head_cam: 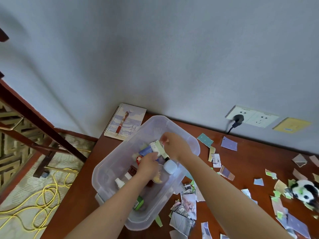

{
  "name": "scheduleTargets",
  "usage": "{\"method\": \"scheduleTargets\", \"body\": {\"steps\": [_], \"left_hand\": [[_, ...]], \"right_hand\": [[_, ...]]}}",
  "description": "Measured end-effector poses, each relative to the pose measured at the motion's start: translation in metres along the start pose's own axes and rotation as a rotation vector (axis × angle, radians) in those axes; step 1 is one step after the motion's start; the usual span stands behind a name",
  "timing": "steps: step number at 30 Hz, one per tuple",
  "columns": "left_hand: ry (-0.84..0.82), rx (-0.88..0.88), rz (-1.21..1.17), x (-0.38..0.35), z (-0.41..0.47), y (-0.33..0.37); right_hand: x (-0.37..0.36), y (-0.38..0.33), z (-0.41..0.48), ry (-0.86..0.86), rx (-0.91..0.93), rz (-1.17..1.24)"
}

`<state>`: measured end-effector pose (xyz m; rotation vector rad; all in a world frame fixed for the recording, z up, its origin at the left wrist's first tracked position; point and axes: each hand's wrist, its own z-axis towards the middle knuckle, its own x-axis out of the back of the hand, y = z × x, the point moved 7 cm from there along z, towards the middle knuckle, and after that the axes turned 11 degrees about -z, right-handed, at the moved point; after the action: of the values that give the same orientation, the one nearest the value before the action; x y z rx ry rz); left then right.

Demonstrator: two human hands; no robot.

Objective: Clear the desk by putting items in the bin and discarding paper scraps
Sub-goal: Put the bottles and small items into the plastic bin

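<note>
Clutter at the far left of the desk (241,161) is the spiral notebook (125,120) with a red pen (121,125) on its cover, just beside the far corner of the clear bin (189,140) and not yet stowed. A shove on the bin could roll the pen off.

Inside the bin, the left hand (148,163) curls its fingers round a blue tube (146,150). Next to it the right hand (173,145) grips a pale green tube (160,149). Both are held low over the bottles already there. With two hands crowding one spot, a tube could slip and knock over the white dropper bottle (119,182), or a wrist could catch the bin's wall and drag it toward the desk's left edge, which lies near.

To the right, paper scraps (188,206) lie thick, some touching the bin's side. The right forearm hangs over them and could sweep them to the floor. Farther right, a panda toy (305,191) sits half buried in scraps and could be thrown out with them.
</note>
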<state>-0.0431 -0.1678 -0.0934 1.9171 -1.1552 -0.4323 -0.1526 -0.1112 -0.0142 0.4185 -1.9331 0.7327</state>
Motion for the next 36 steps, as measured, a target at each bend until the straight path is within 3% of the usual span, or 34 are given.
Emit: {"method": "scheduleTargets", "body": {"steps": [6, 9, 15, 22, 36], "left_hand": [[0.124, -0.099, -0.361, -0.007, -0.024, 0.039], [0.114, -0.26, -0.427, -0.025, -0.051, 0.065], [0.081, -0.469, -0.312, -0.076, -0.093, 0.087], [-0.01, -0.414, -0.247, -0.152, -0.135, 0.077], [-0.168, -0.403, -0.214, -0.322, -0.211, 0.061]], "right_hand": [[0.041, 0.029, -0.052, 0.528, -0.027, 0.316], [0.043, 0.054, -0.078, 0.635, -0.078, 0.461], [0.035, 0.109, -0.12, 0.631, -0.21, 0.634], [0.024, 0.182, -0.183, 0.556, -0.341, 0.691], [0.05, 0.323, -0.301, 0.534, -0.4, 0.694]]}}
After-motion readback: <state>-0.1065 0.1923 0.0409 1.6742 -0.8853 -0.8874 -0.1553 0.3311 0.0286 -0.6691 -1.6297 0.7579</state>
